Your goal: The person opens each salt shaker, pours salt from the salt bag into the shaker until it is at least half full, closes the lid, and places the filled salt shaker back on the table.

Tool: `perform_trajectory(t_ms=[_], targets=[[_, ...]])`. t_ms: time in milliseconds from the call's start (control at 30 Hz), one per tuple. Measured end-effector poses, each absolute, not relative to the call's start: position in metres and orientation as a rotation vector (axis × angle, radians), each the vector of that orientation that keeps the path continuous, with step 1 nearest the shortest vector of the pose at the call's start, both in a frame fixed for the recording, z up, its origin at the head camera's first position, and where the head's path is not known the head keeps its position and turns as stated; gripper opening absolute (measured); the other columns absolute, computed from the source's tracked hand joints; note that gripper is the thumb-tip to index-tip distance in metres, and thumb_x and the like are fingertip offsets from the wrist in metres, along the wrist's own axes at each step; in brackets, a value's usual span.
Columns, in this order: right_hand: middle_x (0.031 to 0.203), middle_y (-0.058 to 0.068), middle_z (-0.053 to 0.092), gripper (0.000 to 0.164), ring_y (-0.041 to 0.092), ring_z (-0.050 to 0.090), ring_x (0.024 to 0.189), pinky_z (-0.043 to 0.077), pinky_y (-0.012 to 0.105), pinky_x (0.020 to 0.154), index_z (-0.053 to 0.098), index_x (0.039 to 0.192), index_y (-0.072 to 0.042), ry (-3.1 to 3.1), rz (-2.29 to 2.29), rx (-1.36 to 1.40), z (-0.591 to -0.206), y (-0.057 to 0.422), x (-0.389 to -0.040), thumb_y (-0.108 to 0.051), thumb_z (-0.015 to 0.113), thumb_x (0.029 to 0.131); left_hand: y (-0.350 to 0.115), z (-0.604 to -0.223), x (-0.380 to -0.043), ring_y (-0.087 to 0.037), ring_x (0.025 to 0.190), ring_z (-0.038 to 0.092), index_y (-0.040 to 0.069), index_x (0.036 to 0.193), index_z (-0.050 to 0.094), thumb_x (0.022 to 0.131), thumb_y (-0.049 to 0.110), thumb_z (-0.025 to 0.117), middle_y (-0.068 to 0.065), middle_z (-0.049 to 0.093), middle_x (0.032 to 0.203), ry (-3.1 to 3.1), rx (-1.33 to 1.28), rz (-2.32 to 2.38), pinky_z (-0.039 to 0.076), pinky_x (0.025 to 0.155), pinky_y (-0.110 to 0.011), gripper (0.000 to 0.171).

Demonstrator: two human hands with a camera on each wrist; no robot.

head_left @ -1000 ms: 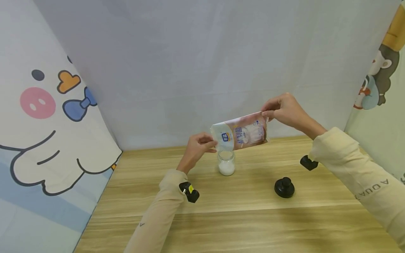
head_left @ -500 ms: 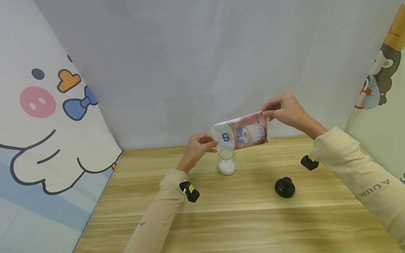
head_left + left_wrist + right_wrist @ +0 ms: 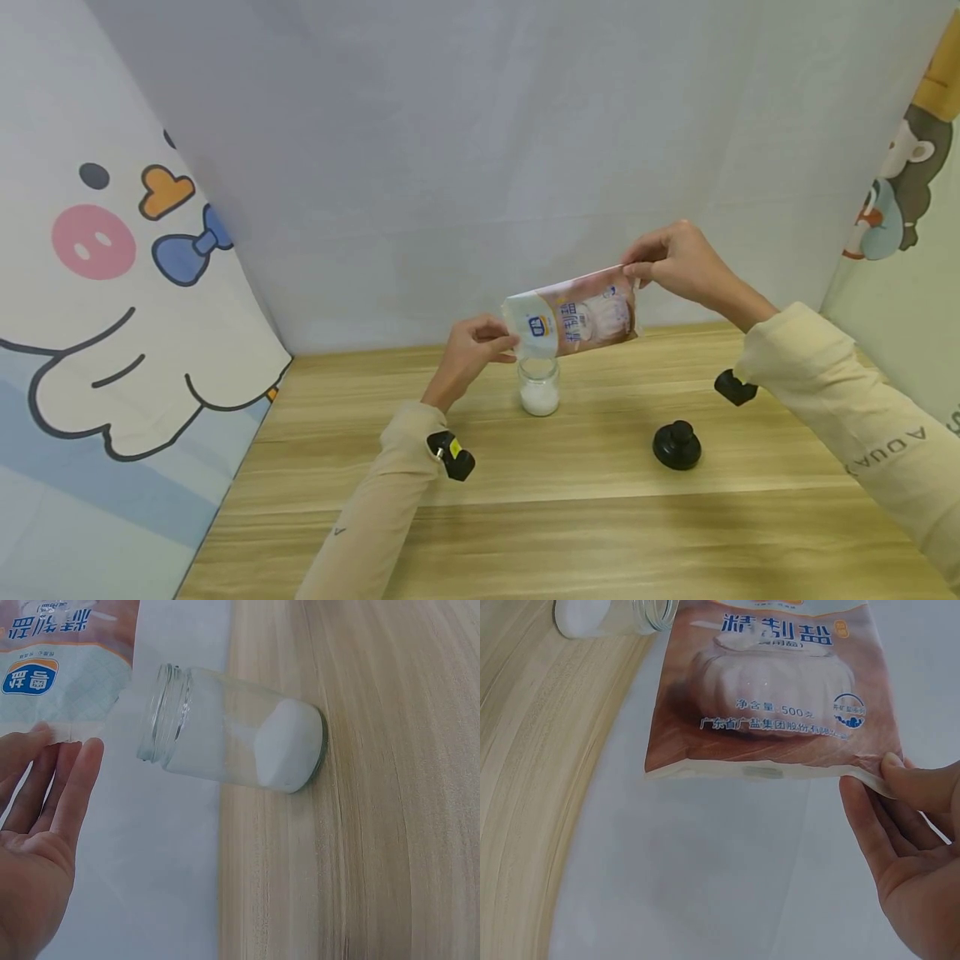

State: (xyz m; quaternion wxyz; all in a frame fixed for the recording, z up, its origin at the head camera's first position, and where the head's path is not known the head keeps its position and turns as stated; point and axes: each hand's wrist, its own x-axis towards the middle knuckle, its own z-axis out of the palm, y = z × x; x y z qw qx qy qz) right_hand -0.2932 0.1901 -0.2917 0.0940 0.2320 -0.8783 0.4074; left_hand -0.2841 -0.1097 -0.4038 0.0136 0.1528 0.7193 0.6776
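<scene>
A salt bag (image 3: 573, 315) with a pale blue top and brown-pink bottom is held tilted above a glass jar (image 3: 538, 388). My left hand (image 3: 471, 354) pinches the bag's pale end near the jar mouth. At the far upper corner, my right hand (image 3: 675, 262) pinches the bag's bottom edge between thumb and fingers. The jar stands upright on the table, with white salt (image 3: 289, 746) at its base. A faint white streak inside the jar meets the salt heap in the left wrist view. The bag's opening cannot be made out clearly.
A black round lid with a knob (image 3: 677, 445) lies on the wooden table (image 3: 570, 542), right of the jar. Behind the table hangs a pale grey cloth (image 3: 480, 167). Cartoon-printed cloths (image 3: 97, 333) stand at both sides. Each wrist carries a black camera mount (image 3: 452, 456).
Hands and bag keep almost the same pose over the jar. The whole head view has shifted very slightly.
</scene>
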Motion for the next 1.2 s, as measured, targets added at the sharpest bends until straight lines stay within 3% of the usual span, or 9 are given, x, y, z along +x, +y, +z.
perform_trajectory(t_ms=[233,833,1067,1200], targets=[[0.087,0.015,0.069,0.010,0.021,0.065,0.069,0.056,0.026,0.060,0.072,0.091,0.002,-2.603,1.198,0.700,-0.291,0.190,-0.293,-0.002,0.063,0.089,-0.110,-0.401,-0.282,-0.043,0.096,0.061,-0.014,0.098,0.059,0.088,0.002,0.065,-0.031,0.061,0.100,2.210,0.468,2.097,0.058,0.081,-0.044,0.020],[0.086,0.016,0.069,0.009,0.021,0.065,0.068,0.056,0.024,0.058,0.072,0.090,0.002,-2.599,1.187,0.703,-0.292,0.188,-0.293,-0.001,0.064,0.088,-0.108,-0.383,-0.267,-0.046,0.099,0.059,-0.018,0.099,0.056,0.089,-0.002,0.063,-0.033,0.060,0.100,2.205,0.473,2.065,0.057,0.083,-0.046,0.020],[0.087,0.016,0.069,0.010,0.022,0.065,0.069,0.056,0.025,0.060,0.071,0.091,0.003,-2.613,1.189,0.694,-0.291,0.187,-0.293,-0.001,0.063,0.089,-0.109,-0.407,-0.284,-0.026,0.084,0.066,-0.008,0.091,0.061,0.086,0.000,0.066,-0.016,0.065,0.088,2.229,0.448,2.126,0.060,0.076,-0.040,0.011],[0.087,0.015,0.069,0.009,0.022,0.065,0.069,0.056,0.025,0.060,0.071,0.091,0.002,-2.615,1.191,0.695,-0.291,0.188,-0.293,-0.001,0.063,0.089,-0.109,-0.407,-0.283,-0.027,0.084,0.066,-0.007,0.092,0.062,0.087,0.001,0.067,-0.017,0.065,0.089,2.238,0.450,2.117,0.060,0.076,-0.040,0.011]])
